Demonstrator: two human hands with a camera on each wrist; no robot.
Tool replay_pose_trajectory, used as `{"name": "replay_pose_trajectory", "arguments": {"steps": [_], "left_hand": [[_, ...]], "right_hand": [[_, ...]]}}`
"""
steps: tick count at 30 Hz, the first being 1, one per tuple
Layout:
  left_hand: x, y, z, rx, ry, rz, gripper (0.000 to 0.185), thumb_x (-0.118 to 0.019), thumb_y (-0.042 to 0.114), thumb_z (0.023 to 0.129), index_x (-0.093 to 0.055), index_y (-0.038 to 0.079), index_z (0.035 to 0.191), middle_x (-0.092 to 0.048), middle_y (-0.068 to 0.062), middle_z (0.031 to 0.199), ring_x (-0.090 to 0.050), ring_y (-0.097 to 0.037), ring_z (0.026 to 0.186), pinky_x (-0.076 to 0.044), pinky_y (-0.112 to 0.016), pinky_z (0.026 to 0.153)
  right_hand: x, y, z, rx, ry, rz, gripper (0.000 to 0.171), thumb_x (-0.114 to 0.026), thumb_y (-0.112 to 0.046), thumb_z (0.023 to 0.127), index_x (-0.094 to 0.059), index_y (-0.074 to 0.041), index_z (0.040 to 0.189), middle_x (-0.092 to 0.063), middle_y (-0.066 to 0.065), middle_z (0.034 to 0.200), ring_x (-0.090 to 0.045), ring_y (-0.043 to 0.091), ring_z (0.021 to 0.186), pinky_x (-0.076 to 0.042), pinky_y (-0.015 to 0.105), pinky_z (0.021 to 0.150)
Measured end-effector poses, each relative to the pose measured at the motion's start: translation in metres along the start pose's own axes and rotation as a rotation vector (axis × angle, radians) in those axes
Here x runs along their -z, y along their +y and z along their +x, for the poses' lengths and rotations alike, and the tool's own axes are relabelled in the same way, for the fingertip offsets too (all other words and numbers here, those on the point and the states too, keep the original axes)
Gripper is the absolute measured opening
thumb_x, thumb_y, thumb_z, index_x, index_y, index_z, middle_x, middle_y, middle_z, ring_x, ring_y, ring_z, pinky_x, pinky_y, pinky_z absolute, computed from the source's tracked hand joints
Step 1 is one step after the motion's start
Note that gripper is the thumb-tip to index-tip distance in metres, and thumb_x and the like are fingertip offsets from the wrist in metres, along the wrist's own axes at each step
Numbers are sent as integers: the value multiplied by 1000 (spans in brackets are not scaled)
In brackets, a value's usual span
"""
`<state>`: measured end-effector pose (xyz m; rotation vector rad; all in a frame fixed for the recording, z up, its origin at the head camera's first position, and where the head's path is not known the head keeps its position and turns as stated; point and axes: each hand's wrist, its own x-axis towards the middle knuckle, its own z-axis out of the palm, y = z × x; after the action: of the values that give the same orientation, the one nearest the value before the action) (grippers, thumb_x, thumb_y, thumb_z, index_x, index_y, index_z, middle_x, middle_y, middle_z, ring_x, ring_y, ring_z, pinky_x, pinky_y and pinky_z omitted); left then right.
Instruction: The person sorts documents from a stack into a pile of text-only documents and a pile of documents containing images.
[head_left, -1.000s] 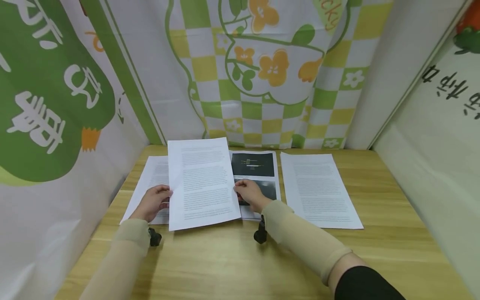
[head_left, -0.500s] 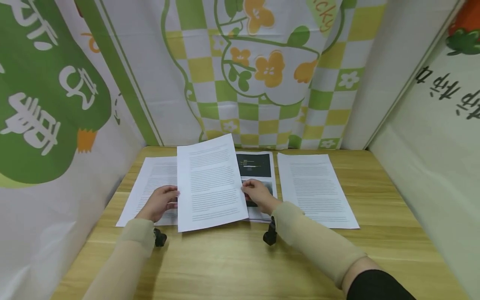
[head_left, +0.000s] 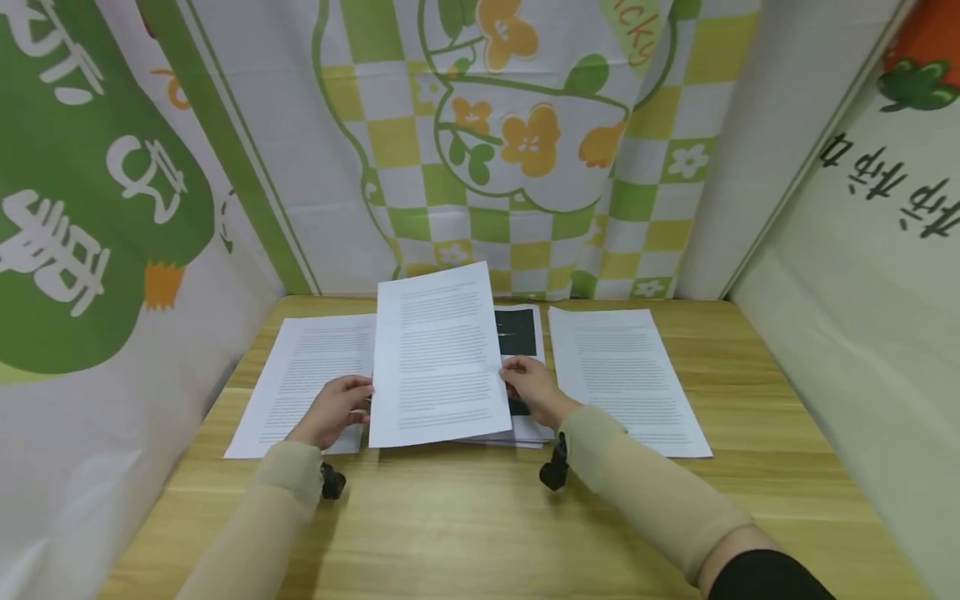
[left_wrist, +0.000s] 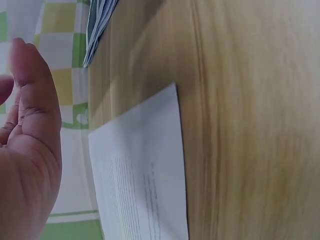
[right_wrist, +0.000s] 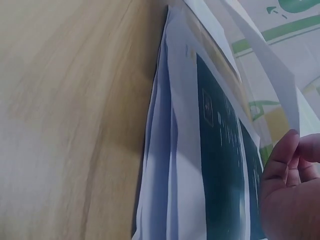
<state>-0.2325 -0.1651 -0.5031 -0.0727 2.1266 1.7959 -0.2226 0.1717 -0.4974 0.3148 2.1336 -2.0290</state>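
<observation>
1. A person holds a thin white printed sheet (head_left: 438,354) by both side edges, lifted and tilted above a small paper stack (head_left: 525,429) in the middle of the counter (head_left: 480,517).
2. The left hand (head_left: 333,410) pinches the sheet's left edge with curled fingers.
3. The right hand (head_left: 534,388) pinches its right edge the same way.
4. The stack's top page (right_wrist: 220,165) bears a dark rectangular picture.
5. Flat text pages lie either side: a left page (head_left: 300,379) and a right page (head_left: 626,375).
6. The counter is smooth, pale wood grain.

light: bright, even, soft
shadows: faint under forearms on counter (head_left: 480,525)
head view: sharp, edges bowed
wrist views: blurry, soft focus close to each grip
</observation>
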Motion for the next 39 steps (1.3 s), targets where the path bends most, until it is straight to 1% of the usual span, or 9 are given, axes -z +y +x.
{"name": "replay_pose_trajectory", "arguments": {"steps": [3,7,11,15,19,26,30,34,39], "left_hand": [[-6,0,0,-3,-15,2,33,-51,10,109,-50,-12,133,-60,-11,104,-60,-16,83,-56,-27,66],[-17,-1,-1,-11,-21,12,28,-51,7,108,-51,-12,129,-60,-10,99,-60,-15,77,-56,-27,63],[-29,0,-1,-31,5,33,24,-51,4,107,-52,-12,124,-62,-9,94,-60,-14,71,-56,-26,60],[-38,0,1,-48,32,58,24,-52,3,106,-53,-12,124,-63,-11,98,-60,-15,75,-56,-26,62],[-47,2,4,-63,49,97,23,-52,2,105,-56,-12,122,-63,-14,99,-60,-18,77,-56,-28,63],[-68,8,10,-87,83,115,17,-53,-1,103,-59,-11,115,-62,-14,92,-58,-19,75,-55,-30,61],[-81,16,12,-72,54,109,22,-51,3,105,-56,-10,121,-62,-14,97,-59,-20,79,-56,-29,64],[-93,26,15,-78,9,99,29,-52,6,105,-54,-9,130,-63,-17,104,-63,-22,85,-58,-30,68],[-108,27,23,-87,-34,91,32,-55,4,102,-54,-9,131,-65,-18,104,-65,-22,78,-58,-31,65]], "right_hand": [[5,2,0,2,13,6,11,-55,0,103,-59,6,112,-58,6,94,-51,14,75,-48,27,68],[12,4,-1,4,16,-1,11,-55,0,103,-58,6,112,-59,7,96,-52,14,76,-48,26,69],[21,6,-2,-9,22,-44,13,-55,-2,104,-59,5,114,-61,9,100,-54,16,81,-49,29,73],[31,7,-3,-18,22,-72,13,-54,-3,104,-58,5,115,-60,10,102,-53,17,82,-49,30,76],[41,6,-4,-11,19,-91,14,-53,-3,105,-57,6,116,-59,10,100,-52,16,80,-48,31,75],[60,3,-6,1,17,-103,21,-53,-5,106,-56,7,123,-58,9,102,-52,16,82,-49,33,78],[72,5,-5,-7,19,-86,22,-52,-6,107,-54,8,124,-57,9,102,-52,15,81,-48,28,73],[83,5,-2,-2,40,-49,26,-51,-5,107,-52,10,128,-56,10,107,-53,13,85,-49,24,73],[97,1,-3,-4,66,-16,25,-50,-4,107,-51,11,128,-55,9,105,-53,11,84,-50,21,70]]}}
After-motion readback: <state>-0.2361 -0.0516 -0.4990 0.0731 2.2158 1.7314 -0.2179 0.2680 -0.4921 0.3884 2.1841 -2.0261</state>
